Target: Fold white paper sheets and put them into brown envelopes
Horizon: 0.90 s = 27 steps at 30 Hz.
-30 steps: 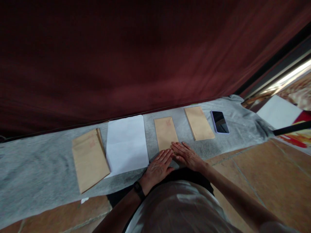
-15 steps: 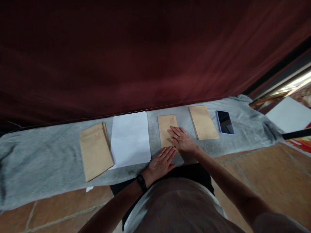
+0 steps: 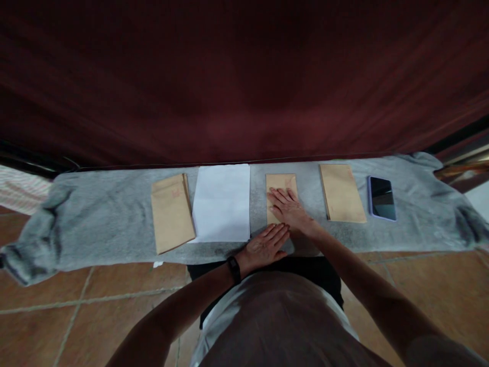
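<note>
A single brown paper envelope [image 3: 273, 181] lies on the grey cloth in front of me, with faint red print near its top. Across its middle rests my right hand [image 3: 289, 208], palm down with the fingers spread. My left hand [image 3: 265, 247], wearing a dark wristband, lies flat over the envelope's near end, fingers stretched out. The hands partly hide the envelope's lower half. Left of it sits a stack of white paper [image 3: 221, 204]. Further left, a pile of brown envelopes [image 3: 171, 216] slightly overlaps the paper's edge. On the right lies another pile of brown envelopes [image 3: 343, 193].
A phone [image 3: 382, 198] in a purple case lies at the right on the grey cloth [image 3: 107, 219], which covers a long narrow surface. Dark red fabric [image 3: 244, 92] rises behind it. Below is a tiled floor [image 3: 126, 285] with a small white scrap.
My view has turned, so everything on the cloth sits further right in the picture. My right hand has shifted slightly on the envelope; both hands stay flat on it.
</note>
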Each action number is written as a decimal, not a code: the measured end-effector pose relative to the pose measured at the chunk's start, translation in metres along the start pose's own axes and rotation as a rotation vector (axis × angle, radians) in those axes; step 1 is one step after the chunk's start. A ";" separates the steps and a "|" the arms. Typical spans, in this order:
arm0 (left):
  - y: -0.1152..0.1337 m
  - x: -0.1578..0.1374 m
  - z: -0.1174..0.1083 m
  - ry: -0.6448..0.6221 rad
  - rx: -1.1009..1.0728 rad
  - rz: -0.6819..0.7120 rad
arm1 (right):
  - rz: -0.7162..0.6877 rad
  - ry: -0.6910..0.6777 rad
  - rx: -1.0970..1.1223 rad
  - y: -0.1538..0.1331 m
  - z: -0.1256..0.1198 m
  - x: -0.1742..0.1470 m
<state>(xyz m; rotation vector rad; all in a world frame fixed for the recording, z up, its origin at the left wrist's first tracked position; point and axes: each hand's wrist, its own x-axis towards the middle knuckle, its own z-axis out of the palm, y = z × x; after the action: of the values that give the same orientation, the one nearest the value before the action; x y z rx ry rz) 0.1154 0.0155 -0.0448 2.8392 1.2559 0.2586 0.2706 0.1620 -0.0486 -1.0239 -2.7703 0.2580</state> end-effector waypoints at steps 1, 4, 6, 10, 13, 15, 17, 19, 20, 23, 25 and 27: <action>0.000 0.000 0.000 0.007 0.003 0.001 | 0.003 0.007 -0.012 0.001 0.000 0.003; -0.001 -0.001 0.001 0.030 0.007 0.011 | 0.020 0.036 -0.049 0.001 0.001 0.015; -0.002 -0.002 0.002 0.037 0.008 0.017 | 0.041 0.059 -0.060 0.001 0.002 0.024; -0.001 -0.002 0.003 0.038 0.005 0.014 | 0.096 0.091 -0.048 0.003 0.007 0.037; -0.001 -0.001 0.005 0.038 0.014 0.004 | 0.118 0.106 -0.036 0.003 0.010 0.040; -0.001 -0.001 0.005 0.043 0.016 0.005 | 0.131 0.113 -0.027 0.002 0.011 0.039; -0.001 -0.002 0.004 0.045 0.013 0.012 | 0.137 0.115 -0.018 0.000 0.012 0.036; -0.002 -0.002 0.004 0.042 0.011 0.013 | 0.128 0.108 -0.008 -0.003 0.012 0.031; -0.002 -0.002 0.003 0.040 0.011 0.011 | 0.120 0.101 -0.002 -0.004 0.012 0.028; -0.001 -0.002 0.003 0.036 0.014 0.004 | 0.102 0.077 0.015 -0.007 0.011 0.019; -0.001 -0.001 0.004 0.037 0.010 -0.002 | 0.076 0.054 0.026 -0.008 0.009 0.012; -0.001 -0.001 0.005 0.038 0.000 -0.010 | 0.037 0.028 0.045 -0.009 0.006 0.004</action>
<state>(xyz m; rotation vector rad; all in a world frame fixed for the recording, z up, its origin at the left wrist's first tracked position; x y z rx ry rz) 0.1150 0.0153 -0.0496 2.8400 1.2767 0.3131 0.2607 0.1572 -0.0516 -1.0609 -2.7097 0.3073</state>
